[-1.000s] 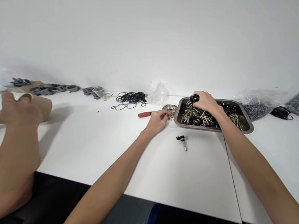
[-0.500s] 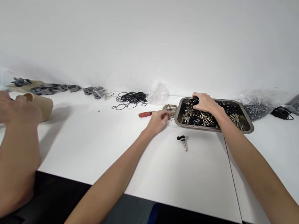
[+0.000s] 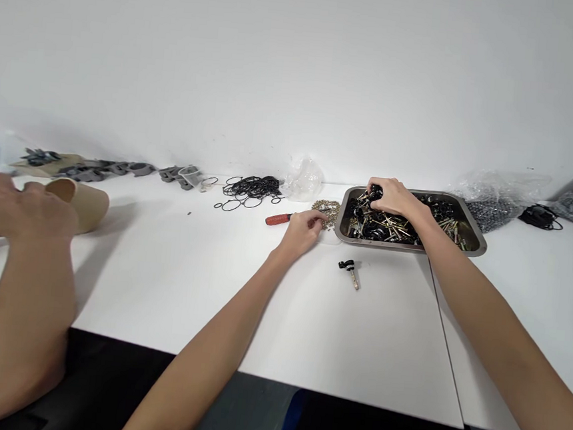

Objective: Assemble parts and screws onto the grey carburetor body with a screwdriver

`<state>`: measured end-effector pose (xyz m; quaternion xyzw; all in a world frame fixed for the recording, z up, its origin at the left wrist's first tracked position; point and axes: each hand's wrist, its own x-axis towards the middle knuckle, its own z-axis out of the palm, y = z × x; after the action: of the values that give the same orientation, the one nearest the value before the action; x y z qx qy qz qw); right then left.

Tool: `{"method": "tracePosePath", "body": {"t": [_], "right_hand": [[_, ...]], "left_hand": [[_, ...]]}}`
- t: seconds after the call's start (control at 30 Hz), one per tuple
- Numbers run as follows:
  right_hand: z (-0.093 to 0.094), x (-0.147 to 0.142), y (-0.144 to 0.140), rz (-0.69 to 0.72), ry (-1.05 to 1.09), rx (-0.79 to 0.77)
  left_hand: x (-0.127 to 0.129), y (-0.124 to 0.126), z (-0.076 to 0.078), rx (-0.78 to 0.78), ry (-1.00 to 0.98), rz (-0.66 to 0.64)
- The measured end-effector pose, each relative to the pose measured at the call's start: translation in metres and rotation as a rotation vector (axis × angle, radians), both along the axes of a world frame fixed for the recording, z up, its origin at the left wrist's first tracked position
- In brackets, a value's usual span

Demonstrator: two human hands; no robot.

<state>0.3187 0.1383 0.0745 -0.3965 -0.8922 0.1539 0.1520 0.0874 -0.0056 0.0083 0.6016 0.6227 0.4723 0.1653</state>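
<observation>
My left hand (image 3: 303,232) is closed in a pinch at the edge of a pile of small brass-coloured pieces (image 3: 330,207); whatever its fingertips hold is too small to make out. A red-handled tool (image 3: 279,220) lies beside it, its far end hidden behind the hand. Over the left part of a metal tray (image 3: 475,250), my right hand (image 3: 393,197) grips a black rounded part (image 3: 375,194). Black parts and brass-coloured metal pins (image 3: 390,229) fill the tray. In front of the tray, one black-headed part with a metal pin (image 3: 350,271) lies alone on the white table.
Black rubber rings (image 3: 253,188) and a clear plastic bag (image 3: 303,179) lie near the wall. Bags of small grey parts (image 3: 490,209) and a black cord bundle (image 3: 541,216) are at right. At left, another person's hand (image 3: 31,209) is by a tan cardboard tube (image 3: 91,208).
The cardboard tube at the left has shifted slightly right, and the other person's hand has moved a little. My own two hands have hardly moved.
</observation>
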Motion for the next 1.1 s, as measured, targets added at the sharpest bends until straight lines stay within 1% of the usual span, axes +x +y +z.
{"method": "tracePosePath", "body": {"t": [0.1, 0.23, 0.3, 0.4, 0.47, 0.5, 0.6, 0.7, 0.8, 0.87, 0.97, 1.1], "right_hand": [[0.0, 0.0, 0.0, -0.005, 0.021, -0.012], [0.0, 0.001, 0.0, 0.0, 0.047, -0.011], [0.0, 0.001, 0.0, -0.004, 0.054, -0.021], [0.0, 0.001, 0.001, -0.014, 0.061, -0.031], [-0.001, 0.001, 0.001, -0.017, 0.066, -0.033], [-0.001, 0.001, 0.001, -0.017, 0.068, -0.035], [-0.001, 0.001, 0.001, -0.015, 0.078, -0.049], [0.0, 0.001, 0.001, -0.013, 0.087, -0.056], [0.0, 0.001, -0.001, -0.015, 0.08, -0.063], [0.001, 0.002, -0.001, -0.012, 0.076, -0.07], [0.001, 0.002, -0.001, -0.004, 0.065, -0.063], [-0.001, 0.001, 0.001, -0.002, 0.06, -0.045]], "left_hand": [[-0.007, 0.0, 0.005, 0.031, 0.035, 0.05], [-0.033, 0.003, 0.011, 0.07, 0.125, 0.239], [-0.05, 0.005, 0.01, 0.014, 0.23, 0.322], [-0.072, 0.007, 0.003, -0.184, 0.38, 0.365], [-0.083, 0.007, -0.004, -0.263, 0.401, 0.376], [-0.088, 0.007, -0.008, -0.263, 0.385, 0.38], [-0.098, 0.006, -0.015, -0.2, 0.23, 0.368], [-0.104, 0.003, -0.016, -0.129, -0.036, 0.325], [-0.106, 0.001, -0.011, -0.038, -0.308, 0.321], [-0.104, -0.001, -0.007, 0.016, -0.449, 0.325], [-0.099, -0.002, -0.001, 0.063, -0.607, 0.306], [-0.092, -0.002, 0.004, 0.093, -0.752, 0.231]]}}
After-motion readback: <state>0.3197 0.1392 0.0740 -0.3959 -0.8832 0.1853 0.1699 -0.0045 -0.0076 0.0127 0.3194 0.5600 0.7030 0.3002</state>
